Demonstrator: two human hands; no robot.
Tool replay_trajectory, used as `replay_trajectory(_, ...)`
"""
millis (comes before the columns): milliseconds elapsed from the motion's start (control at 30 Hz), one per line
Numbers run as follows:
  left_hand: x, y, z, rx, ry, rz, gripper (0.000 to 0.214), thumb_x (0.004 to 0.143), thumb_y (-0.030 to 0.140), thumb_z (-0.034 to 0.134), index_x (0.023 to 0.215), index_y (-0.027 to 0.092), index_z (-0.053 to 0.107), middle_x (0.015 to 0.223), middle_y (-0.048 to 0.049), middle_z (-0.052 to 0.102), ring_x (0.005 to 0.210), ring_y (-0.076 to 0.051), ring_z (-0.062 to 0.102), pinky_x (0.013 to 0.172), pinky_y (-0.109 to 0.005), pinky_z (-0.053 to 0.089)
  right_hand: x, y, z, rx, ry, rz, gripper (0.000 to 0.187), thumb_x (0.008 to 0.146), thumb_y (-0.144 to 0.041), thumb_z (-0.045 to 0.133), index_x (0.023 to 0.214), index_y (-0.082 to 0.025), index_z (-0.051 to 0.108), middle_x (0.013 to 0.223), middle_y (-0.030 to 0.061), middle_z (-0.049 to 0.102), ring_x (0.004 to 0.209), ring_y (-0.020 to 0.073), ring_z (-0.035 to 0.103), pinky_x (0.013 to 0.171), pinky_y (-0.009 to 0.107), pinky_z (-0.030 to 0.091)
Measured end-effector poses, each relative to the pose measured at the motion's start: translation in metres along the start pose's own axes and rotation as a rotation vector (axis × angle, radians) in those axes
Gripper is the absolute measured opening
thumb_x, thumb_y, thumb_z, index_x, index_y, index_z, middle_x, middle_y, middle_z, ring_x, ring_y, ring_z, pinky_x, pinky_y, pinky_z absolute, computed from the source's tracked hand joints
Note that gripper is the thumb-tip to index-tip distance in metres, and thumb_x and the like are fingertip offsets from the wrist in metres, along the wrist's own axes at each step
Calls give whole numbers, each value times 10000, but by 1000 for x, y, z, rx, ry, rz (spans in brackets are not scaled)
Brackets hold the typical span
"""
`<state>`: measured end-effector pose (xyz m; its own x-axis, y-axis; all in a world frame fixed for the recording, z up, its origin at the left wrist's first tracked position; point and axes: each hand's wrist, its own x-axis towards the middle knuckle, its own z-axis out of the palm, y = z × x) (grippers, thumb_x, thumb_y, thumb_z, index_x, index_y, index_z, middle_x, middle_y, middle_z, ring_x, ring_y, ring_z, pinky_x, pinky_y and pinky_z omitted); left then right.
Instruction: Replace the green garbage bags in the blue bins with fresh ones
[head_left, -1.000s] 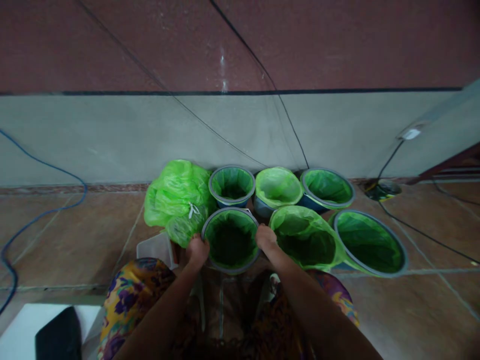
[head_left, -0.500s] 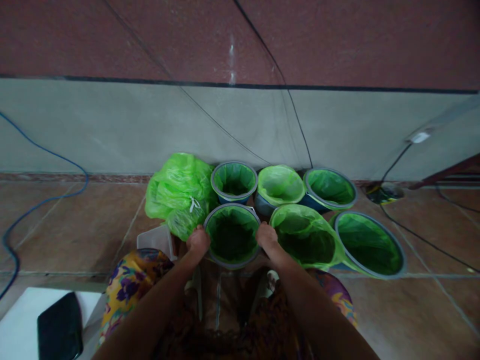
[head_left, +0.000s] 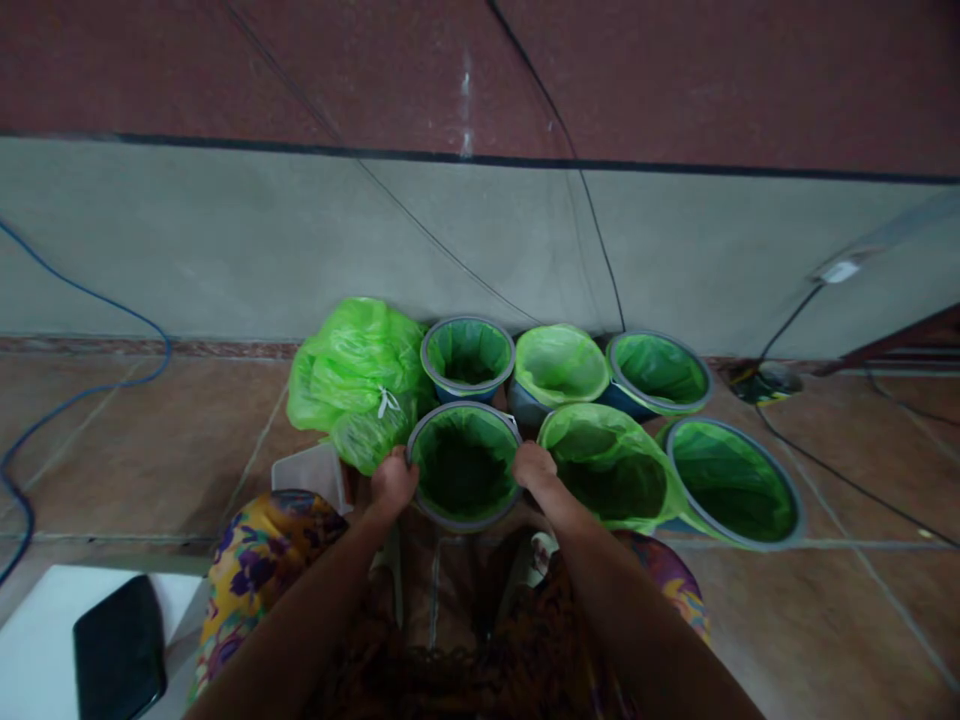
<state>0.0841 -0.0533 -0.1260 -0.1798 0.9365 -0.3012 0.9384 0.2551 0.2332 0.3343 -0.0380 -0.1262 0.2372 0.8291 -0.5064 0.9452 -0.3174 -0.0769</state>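
A round bin (head_left: 466, 520) with a grey rim and a green bag lining stands upright on the floor between my feet. My left hand (head_left: 394, 482) is closed on the left side of its rim, and my right hand (head_left: 535, 466) grips the right side. Dark shadow fills the bin's inside. Right of my right hand is a bin whose green liner (head_left: 600, 425) folds over the rim and stretches toward a neighbouring lined bin (head_left: 731, 485). Beyond my left hand sits a bulging green plastic bag (head_left: 360, 370) with a white tie.
Three more lined bins, a left one (head_left: 469, 335), a middle one (head_left: 562, 365) and a right one (head_left: 660, 372), stand along the wall (head_left: 262, 250). A clear plastic box (head_left: 309, 476), a black phone-like device (head_left: 120, 645) on a white board (head_left: 45, 610), and a blue cable (head_left: 90, 405) lie leftward.
Both hands keep their hold on the bin's rim, which stays in place. The view has shifted slightly; nothing else visibly moves.
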Motion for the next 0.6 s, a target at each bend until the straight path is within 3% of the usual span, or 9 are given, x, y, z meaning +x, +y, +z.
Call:
replay_trajectory(167, -5, 5, -2, 9, -15, -53, 403, 882, 352, 504, 1210, 122, 547, 1105, -150, 673, 983, -257, 653, 791, -321, 479, -2, -2, -3, 14, 43, 40, 341, 854, -80, 526, 1185, -46, 600, 1070, 210, 690, 1003, 254, 684, 819, 316, 545)
replay_trajectory(333, -6, 3, -2, -5, -43, -34, 349, 851, 214, 519, 1186, 124, 555, 1114, -131, 671, 991, -227, 650, 808, -284, 471, -1, -5, -9, 30, 57, 48, 320, 908, -77, 444, 1175, -36, 615, 1066, 230, 685, 1005, 244, 684, 830, 305, 534)
replay_trajectory(600, -7, 0, -2, -63, 12, -28, 353, 848, 201, 516, 1192, 134, 561, 1125, -116, 667, 1013, -216, 635, 854, -272, 466, -6, -5, -14, 60, 71, 50, 325, 924, -93, 387, 1129, -50, 636, 1060, 222, 689, 998, 259, 685, 804, 317, 543)
